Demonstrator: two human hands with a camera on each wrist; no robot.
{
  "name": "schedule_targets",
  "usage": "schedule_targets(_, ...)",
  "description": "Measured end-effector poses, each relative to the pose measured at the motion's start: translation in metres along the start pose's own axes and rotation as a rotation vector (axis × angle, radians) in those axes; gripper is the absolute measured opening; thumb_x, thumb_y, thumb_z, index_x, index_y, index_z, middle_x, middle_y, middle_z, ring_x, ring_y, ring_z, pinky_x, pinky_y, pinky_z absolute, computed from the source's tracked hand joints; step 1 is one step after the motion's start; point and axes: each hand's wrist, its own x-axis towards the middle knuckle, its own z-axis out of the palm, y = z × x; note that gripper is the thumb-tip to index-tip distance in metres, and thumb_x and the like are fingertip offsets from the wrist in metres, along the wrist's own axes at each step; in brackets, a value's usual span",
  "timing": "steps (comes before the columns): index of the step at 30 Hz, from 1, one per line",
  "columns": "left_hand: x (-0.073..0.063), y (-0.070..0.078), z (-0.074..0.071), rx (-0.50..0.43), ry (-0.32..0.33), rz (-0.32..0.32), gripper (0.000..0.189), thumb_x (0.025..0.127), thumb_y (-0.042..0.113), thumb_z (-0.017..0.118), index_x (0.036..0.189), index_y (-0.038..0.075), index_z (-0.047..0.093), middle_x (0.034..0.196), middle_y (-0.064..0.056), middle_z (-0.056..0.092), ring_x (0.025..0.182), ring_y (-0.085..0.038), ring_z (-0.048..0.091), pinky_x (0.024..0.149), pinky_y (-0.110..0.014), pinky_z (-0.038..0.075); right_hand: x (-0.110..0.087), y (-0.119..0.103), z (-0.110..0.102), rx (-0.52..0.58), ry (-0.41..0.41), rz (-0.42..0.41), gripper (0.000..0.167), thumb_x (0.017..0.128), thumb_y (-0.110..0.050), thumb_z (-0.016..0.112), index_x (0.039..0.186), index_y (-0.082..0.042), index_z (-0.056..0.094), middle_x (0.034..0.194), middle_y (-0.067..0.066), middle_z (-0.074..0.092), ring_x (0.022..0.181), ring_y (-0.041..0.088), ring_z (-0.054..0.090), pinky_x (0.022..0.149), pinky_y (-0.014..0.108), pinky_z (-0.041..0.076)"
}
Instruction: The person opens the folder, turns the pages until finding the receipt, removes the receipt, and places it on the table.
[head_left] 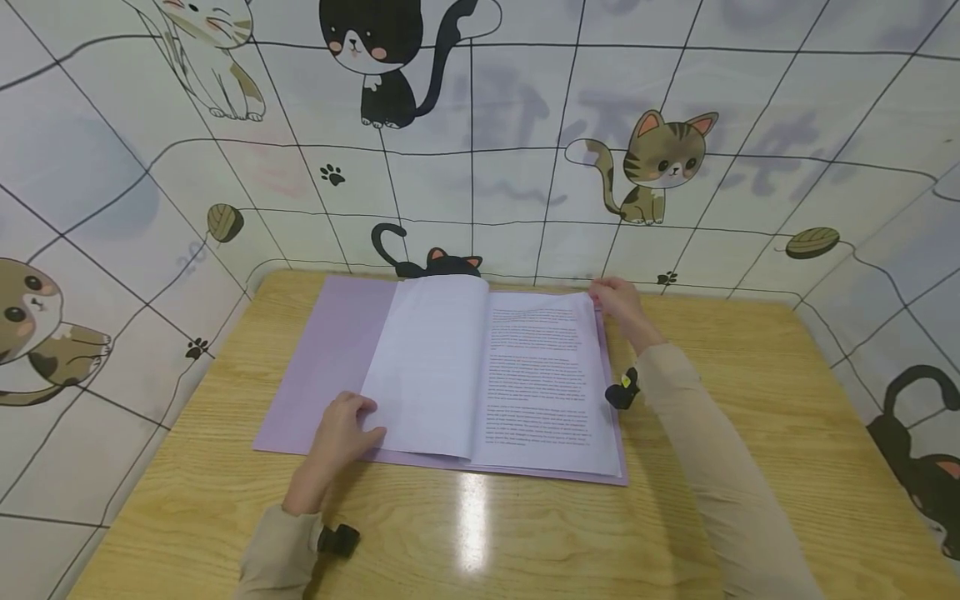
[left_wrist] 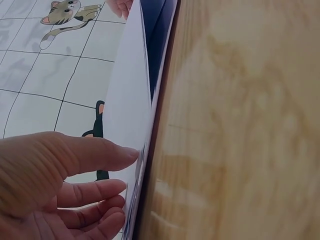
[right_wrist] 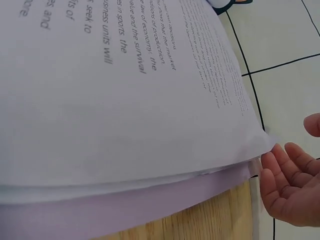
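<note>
A lilac folder (head_left: 326, 358) lies spread on the table. Its left side bears a turned sheet with its blank side up (head_left: 431, 367), and a printed page (head_left: 536, 375) tops the stack at right. My left hand (head_left: 337, 433) rests at the blank sheet's lower left corner; in the left wrist view the thumb (left_wrist: 117, 155) lies on the paper, apart from the other fingers. At the printed page's far right corner is my right hand (head_left: 622, 308). Up close, its fingertips (right_wrist: 270, 160) meet the slightly raised corner, with the thumb (right_wrist: 313, 125) standing off from it.
The wooden table (head_left: 720, 417) reaches around the folder to a white cloth backdrop (head_left: 510, 183) with grid lines and cartoon cats. Small black devices sit at the left wrist (head_left: 339, 540) and the right wrist (head_left: 622, 390). Light glares off the table in front of the folder.
</note>
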Motion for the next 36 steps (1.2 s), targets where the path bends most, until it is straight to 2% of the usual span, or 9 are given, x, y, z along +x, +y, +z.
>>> schedule_targets(7,0.002,-0.005,0.001,-0.025,0.008,0.007,0.031,0.067,0.002,0.076,0.092,-0.01,0.064,0.091,-0.018,0.058,0.081,-0.03,0.053,0.075,-0.043,0.046,0.0,0.0,0.0,-0.026,0.008,0.014,0.043,0.095,-0.022,0.047,0.132,0.001,0.048,0.106,0.009,0.05,0.088,0.018,0.048,0.078,0.03,0.043)
schedule_targets(9,0.002,-0.006,0.001,-0.036,0.007,0.009,0.031,0.067,0.002,0.076,0.093,-0.01,0.063,0.091,-0.018,0.057,0.08,-0.029,0.052,0.074,-0.041,0.046,-0.001,0.0,0.0,-0.036,0.01,0.009,0.043,0.095,-0.022,0.048,0.132,0.0,0.048,0.106,0.008,0.049,0.085,0.016,0.046,0.075,0.028,0.042)
schedule_targets(12,0.002,-0.007,0.002,-0.052,0.009,0.021,0.032,0.066,0.002,0.077,0.093,-0.01,0.063,0.09,-0.018,0.056,0.078,-0.027,0.051,0.073,-0.04,0.045,-0.002,0.001,0.0,-0.018,-0.004,0.026,0.044,0.093,-0.019,0.049,0.134,-0.001,0.047,0.114,0.011,0.05,0.089,0.017,0.045,0.077,0.027,0.04)
schedule_targets(15,0.002,-0.008,0.002,-0.059,0.01,0.031,0.033,0.066,0.002,0.077,0.093,-0.01,0.062,0.089,-0.017,0.056,0.077,-0.026,0.05,0.071,-0.038,0.045,-0.004,0.003,-0.001,-0.008,-0.061,0.038,0.047,0.094,-0.017,0.049,0.137,0.0,0.043,0.126,0.015,0.048,0.098,0.019,0.046,0.084,0.029,0.039)
schedule_targets(18,0.002,-0.01,0.002,-0.059,0.009,0.03,0.034,0.066,0.002,0.078,0.093,-0.01,0.062,0.088,-0.016,0.055,0.076,-0.025,0.049,0.069,-0.037,0.044,-0.008,0.005,-0.002,0.012,-0.136,0.027,0.049,0.094,-0.016,0.048,0.138,0.002,0.039,0.128,0.017,0.048,0.1,0.02,0.048,0.087,0.028,0.04)
schedule_targets(23,0.003,-0.012,0.003,-0.058,0.003,0.019,0.034,0.066,0.002,0.078,0.094,-0.009,0.062,0.089,-0.016,0.054,0.076,-0.025,0.049,0.069,-0.036,0.045,-0.018,0.006,-0.004,0.071,-0.228,-0.019,0.05,0.095,-0.015,0.047,0.139,0.006,0.036,0.12,0.016,0.051,0.092,0.015,0.053,0.079,0.024,0.044)
schedule_targets(28,0.003,-0.012,0.002,-0.057,-0.007,0.006,0.034,0.067,0.003,0.078,0.096,-0.009,0.062,0.091,-0.017,0.055,0.079,-0.026,0.05,0.072,-0.038,0.046,-0.031,0.003,-0.004,0.135,-0.284,-0.021,0.051,0.095,-0.014,0.047,0.141,0.003,0.034,0.114,0.011,0.053,0.087,0.012,0.054,0.075,0.023,0.045)
schedule_targets(36,0.004,-0.01,0.002,-0.051,-0.016,0.0,0.034,0.068,0.002,0.078,0.096,-0.009,0.062,0.09,-0.016,0.054,0.078,-0.025,0.049,0.071,-0.037,0.046,-0.048,0.002,-0.004,0.213,-0.355,-0.059,0.05,0.096,-0.012,0.046,0.142,0.002,0.033,0.098,-0.003,0.062,0.081,0.011,0.062,0.071,0.024,0.049)
